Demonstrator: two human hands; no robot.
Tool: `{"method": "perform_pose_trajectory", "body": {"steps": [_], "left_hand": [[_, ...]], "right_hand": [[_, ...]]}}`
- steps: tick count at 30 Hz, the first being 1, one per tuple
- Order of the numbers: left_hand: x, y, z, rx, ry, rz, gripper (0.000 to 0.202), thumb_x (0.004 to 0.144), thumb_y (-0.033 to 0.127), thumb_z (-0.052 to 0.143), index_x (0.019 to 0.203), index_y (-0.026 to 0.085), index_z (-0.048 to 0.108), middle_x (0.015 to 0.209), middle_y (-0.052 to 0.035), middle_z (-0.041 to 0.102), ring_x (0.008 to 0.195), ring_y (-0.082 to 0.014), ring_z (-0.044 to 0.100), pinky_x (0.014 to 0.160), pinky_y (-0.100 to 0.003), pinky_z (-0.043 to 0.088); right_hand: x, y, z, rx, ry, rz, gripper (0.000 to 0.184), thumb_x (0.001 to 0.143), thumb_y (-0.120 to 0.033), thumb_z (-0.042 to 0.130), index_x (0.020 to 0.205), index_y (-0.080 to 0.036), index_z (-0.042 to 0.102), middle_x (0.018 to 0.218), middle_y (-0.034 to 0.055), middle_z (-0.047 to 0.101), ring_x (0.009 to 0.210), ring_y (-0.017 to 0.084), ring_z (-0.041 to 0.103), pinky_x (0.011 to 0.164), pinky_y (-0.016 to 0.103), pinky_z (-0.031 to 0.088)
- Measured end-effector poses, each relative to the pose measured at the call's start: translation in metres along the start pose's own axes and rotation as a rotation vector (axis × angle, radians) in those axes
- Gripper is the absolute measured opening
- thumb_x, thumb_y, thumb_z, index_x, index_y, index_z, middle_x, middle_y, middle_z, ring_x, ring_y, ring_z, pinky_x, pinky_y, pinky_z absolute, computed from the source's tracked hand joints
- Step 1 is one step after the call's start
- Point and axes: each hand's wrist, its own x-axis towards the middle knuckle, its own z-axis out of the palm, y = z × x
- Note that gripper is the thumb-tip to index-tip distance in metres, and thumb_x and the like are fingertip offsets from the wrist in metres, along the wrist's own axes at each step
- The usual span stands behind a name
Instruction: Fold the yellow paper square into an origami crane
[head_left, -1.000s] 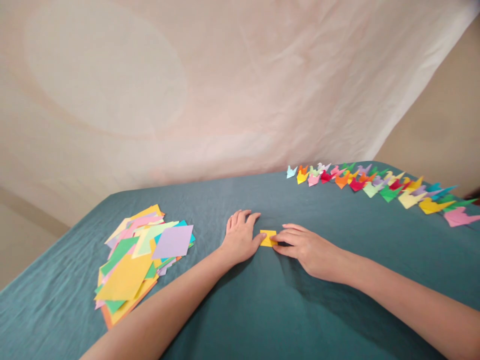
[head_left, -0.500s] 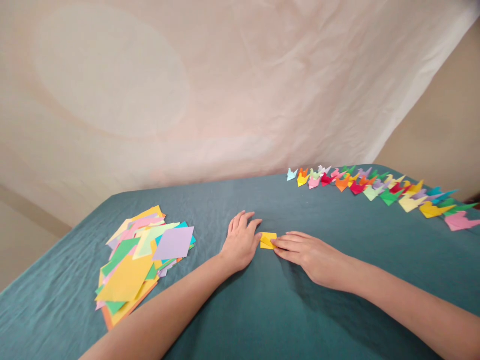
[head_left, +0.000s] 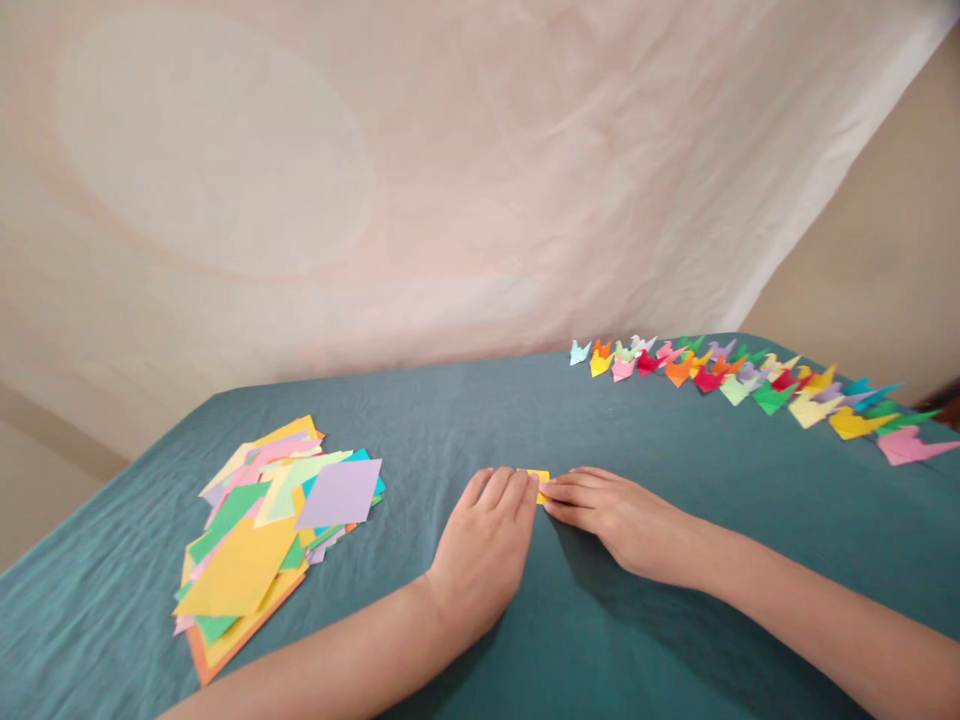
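A small folded yellow paper (head_left: 539,480) lies on the teal cloth, mostly covered by my fingers. My left hand (head_left: 486,545) lies flat with its fingers stretched out, the fingertips pressing the paper's left part. My right hand (head_left: 611,508) lies beside it, fingers extended together, with the fingertips on the paper's right edge. Neither hand lifts the paper.
A loose pile of coloured paper squares (head_left: 262,520) lies at the left. A curved row of several folded paper figures (head_left: 742,385) runs along the far right of the teal-covered table (head_left: 675,640). A pale sheet hangs behind.
My left hand has slid right and toward me, and its fingers now cover most of the yellow paper. My right hand has stayed almost in place.
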Motion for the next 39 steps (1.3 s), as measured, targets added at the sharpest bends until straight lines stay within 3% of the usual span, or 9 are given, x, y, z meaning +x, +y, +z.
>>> {"method": "perform_pose_trajectory", "body": {"steps": [8, 14, 20, 25, 28, 33, 39], "left_hand": [[-0.002, 0.004, 0.014, 0.079, -0.015, 0.032, 0.04, 0.092, 0.024, 0.033, 0.127, 0.008, 0.045, 0.124, -0.0114, 0.052, 0.116, -0.0237, 0.043, 0.098, -0.039, 0.031], [0.0, 0.005, 0.012, 0.069, -0.035, 0.03, 0.041, 0.093, 0.028, 0.033, 0.127, 0.008, 0.046, 0.127, -0.0127, 0.05, 0.116, -0.024, 0.045, 0.096, -0.038, 0.032], [0.0, 0.007, 0.013, 0.034, -0.057, 0.001, 0.042, 0.093, 0.03, 0.033, 0.126, 0.007, 0.046, 0.128, -0.0143, 0.05, 0.114, -0.0247, 0.046, 0.095, -0.039, 0.034], [0.0, 0.005, 0.012, -0.005, -0.05, -0.017, 0.042, 0.093, 0.033, 0.033, 0.125, 0.009, 0.046, 0.124, -0.0128, 0.052, 0.113, -0.0249, 0.045, 0.093, -0.039, 0.036], [-0.001, 0.003, 0.011, -0.028, -0.032, -0.03, 0.042, 0.093, 0.036, 0.034, 0.126, 0.013, 0.045, 0.127, -0.0108, 0.05, 0.117, -0.0249, 0.042, 0.095, -0.039, 0.035], [-0.001, 0.001, 0.009, -0.037, -0.024, -0.041, 0.043, 0.093, 0.04, 0.034, 0.127, 0.015, 0.044, 0.133, -0.0099, 0.044, 0.123, -0.0249, 0.037, 0.098, -0.04, 0.032], [-0.001, -0.003, 0.007, -0.055, -0.015, -0.01, 0.041, 0.094, 0.036, 0.031, 0.129, 0.017, 0.043, 0.135, -0.0076, 0.043, 0.127, -0.0248, 0.032, 0.101, -0.04, 0.028]], "right_hand": [[-0.001, -0.001, 0.002, 0.065, 0.026, 0.031, 0.04, 0.084, -0.008, 0.042, 0.122, -0.016, 0.055, 0.125, 0.011, 0.055, 0.117, 0.022, 0.047, 0.099, 0.041, 0.038], [0.002, 0.01, -0.006, 0.279, 0.049, 0.071, 0.05, 0.075, 0.003, 0.037, 0.112, -0.02, 0.062, 0.117, 0.0059, 0.061, 0.11, 0.017, 0.052, 0.099, 0.034, 0.039], [0.027, 0.029, -0.007, 0.43, 0.123, 0.169, 0.035, 0.081, -0.006, 0.045, 0.108, -0.018, 0.063, 0.108, 0.0075, 0.061, 0.099, 0.016, 0.056, 0.091, 0.031, 0.043], [0.048, 0.041, -0.004, 0.488, 0.014, 0.176, 0.017, 0.082, -0.012, 0.051, 0.091, -0.015, 0.065, 0.096, 0.007, 0.058, 0.084, 0.015, 0.057, 0.078, 0.027, 0.046], [0.057, 0.049, -0.007, 0.502, -0.121, 0.198, 0.014, 0.08, -0.013, 0.052, 0.089, -0.014, 0.062, 0.092, 0.0063, 0.055, 0.071, 0.012, 0.055, 0.066, 0.024, 0.046], [0.067, 0.059, -0.016, 0.493, -0.27, 0.18, 0.008, 0.076, -0.014, 0.057, 0.081, -0.014, 0.063, 0.085, 0.004, 0.054, 0.066, 0.011, 0.052, 0.061, 0.022, 0.043], [0.052, 0.055, -0.019, 0.595, -0.234, 0.31, 0.01, 0.078, -0.023, 0.055, 0.077, -0.014, 0.06, 0.081, 0.0028, 0.056, 0.063, 0.011, 0.051, 0.056, 0.021, 0.041]]}}
